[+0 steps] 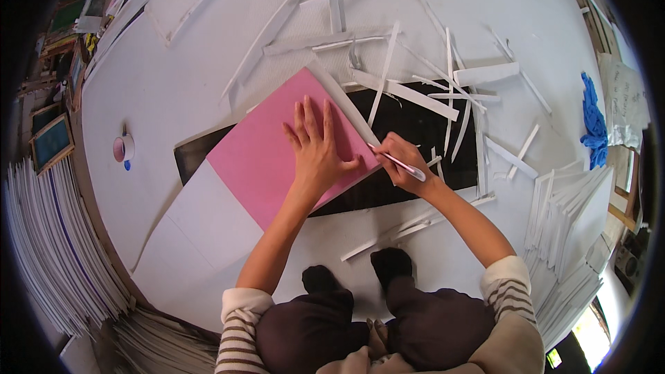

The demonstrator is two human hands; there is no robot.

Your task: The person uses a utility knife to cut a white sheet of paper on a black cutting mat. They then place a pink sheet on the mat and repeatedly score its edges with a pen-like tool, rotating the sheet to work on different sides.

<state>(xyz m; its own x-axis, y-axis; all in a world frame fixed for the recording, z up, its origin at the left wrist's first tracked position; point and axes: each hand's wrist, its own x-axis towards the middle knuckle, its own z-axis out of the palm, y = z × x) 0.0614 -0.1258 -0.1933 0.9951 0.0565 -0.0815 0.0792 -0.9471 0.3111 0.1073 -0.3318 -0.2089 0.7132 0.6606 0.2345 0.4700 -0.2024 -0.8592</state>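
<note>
My left hand [312, 149] lies flat with fingers spread on a pink rectangular sheet [260, 145], which is turned at an angle in front of me. My right hand [405, 163] grips a slim white pen-shaped tool [404, 165] at the sheet's right corner. Its tip points at the edge, too small to tell whether it is a pen or a craft knife. Under the pink sheet is a larger white sheet [201, 218]; a white strip [350, 107] runs along the pink sheet's upper right edge. A black mat [422, 125] lies beneath, partly covered.
Several narrow white offcuts [409, 93] are scattered beyond and right of the mat. A tape roll [123, 148] stands at the left. Blue crumpled plastic [593, 125] lies at the right edge. Stacked white boards stand left [55, 249] and right [568, 215]. My socked feet [391, 263] are near.
</note>
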